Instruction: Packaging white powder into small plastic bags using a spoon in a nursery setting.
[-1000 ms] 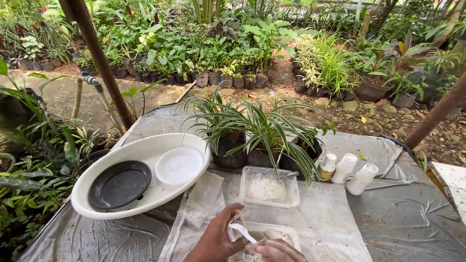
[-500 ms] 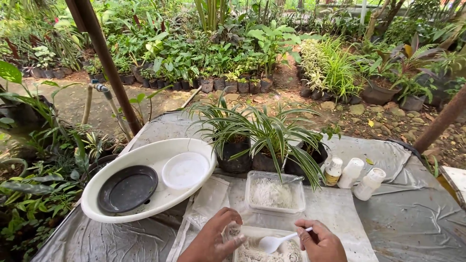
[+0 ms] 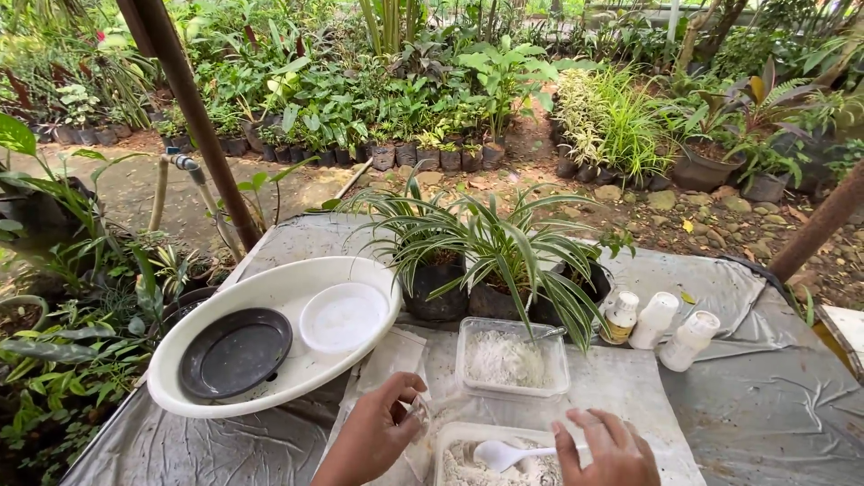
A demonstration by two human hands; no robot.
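- Step in hand, as it looks: scooping white granular mix with a white plastic spoon [image 3: 500, 454] out of the near clear container [image 3: 490, 459] at the bottom edge of the head view.
- Right hand [image 3: 607, 450] grips the spoon handle, fingers curled closed around it; the bowl of the spoon lies on the powder and points left.
- Left hand [image 3: 378, 436] sits at the near container's left rim, fingers half-curled; thumb and forefinger seem to pinch a small clear thing at the corner, too small to tell which.
- Next move, judged: lift the spoon level so the load stays on, while the left hand steadies the container.
- Second clear container [image 3: 511, 360] with white powder sits just beyond the near one, apart from both hands.
- Both containers rest on a pale sheet [image 3: 621, 396] over the grey-covered table [image 3: 774, 405].
- White oval basin [image 3: 270, 337] to the left holds a black saucer [image 3: 234, 353] and a white round lid [image 3: 342, 317], side by side.
- Three small white bottles [image 3: 655, 321] stand to the right of the far container, near each other.
- Spider plants in black pots [image 3: 486, 247] stand behind the containers.
- Risk: a tilted spoon spills powder on the sheet.
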